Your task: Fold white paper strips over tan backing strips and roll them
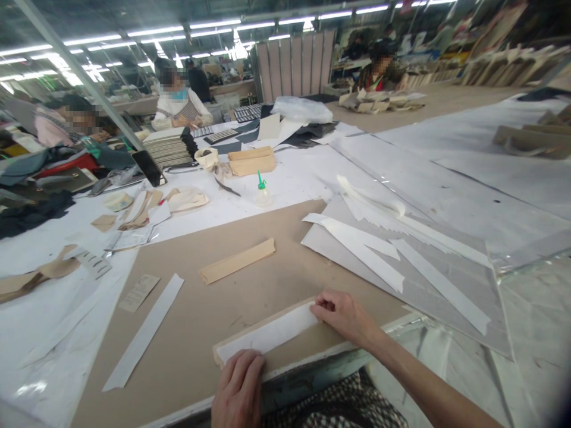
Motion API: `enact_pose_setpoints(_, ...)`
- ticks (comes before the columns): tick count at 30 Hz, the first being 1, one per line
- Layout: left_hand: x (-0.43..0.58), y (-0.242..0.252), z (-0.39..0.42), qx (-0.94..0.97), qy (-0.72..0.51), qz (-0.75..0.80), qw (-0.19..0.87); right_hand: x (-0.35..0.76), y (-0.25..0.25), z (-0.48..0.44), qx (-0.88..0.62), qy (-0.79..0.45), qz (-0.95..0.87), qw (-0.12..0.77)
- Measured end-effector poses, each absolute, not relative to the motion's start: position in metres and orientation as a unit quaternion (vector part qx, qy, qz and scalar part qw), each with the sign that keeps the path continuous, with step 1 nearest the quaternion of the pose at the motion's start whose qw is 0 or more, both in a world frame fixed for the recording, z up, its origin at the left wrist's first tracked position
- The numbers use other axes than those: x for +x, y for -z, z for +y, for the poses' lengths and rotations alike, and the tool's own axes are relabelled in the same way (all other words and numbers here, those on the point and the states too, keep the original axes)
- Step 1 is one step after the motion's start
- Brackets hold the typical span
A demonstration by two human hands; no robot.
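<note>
Where the brown board-covered worktop (187, 333) meets its near edge, a long white paper-like strip (267, 334) is laid along a tan leather-like strip (307, 346). Its near end is pressed under the flat, open left hand (237, 389); its far end is pinched by the fingertips of the right hand (345, 318). Both strips are judged light, thin and floppy, best taken at the ends. Bare board is left beyond; the edge drop lies just beside.

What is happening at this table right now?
One person has both hands on a white strip that lies on a tan piece, at the near edge of a brown board. The left hand presses its near end, the right hand its far end. More white strips lie to the right. Other people sit further back.
</note>
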State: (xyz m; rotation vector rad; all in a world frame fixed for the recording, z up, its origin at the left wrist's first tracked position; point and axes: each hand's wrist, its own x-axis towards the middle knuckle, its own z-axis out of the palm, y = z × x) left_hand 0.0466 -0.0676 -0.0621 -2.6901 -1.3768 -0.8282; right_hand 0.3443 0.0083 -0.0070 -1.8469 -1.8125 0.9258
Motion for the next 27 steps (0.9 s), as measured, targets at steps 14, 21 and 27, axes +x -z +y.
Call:
enact_pose_setpoints(14, 0.048, 0.061, -0.068, -0.858, 0.268, -0.438, 0.005, 0.346, 0.001, 0.016, -0.670, -0.372, -0.622, 0.163)
enact_pose_setpoints(21, 0.047, 0.064, -0.068, -0.859, 0.267, -0.437, 0.005, 0.347, 0.007, 0.007, -0.653, -0.324, -0.659, 0.186)
enact_pose_setpoints(27, 0.047, 0.064, -0.068, -0.858, 0.267, -0.439, 0.006, 0.345, 0.013, 0.004, -0.645, -0.288, -0.678, 0.201)
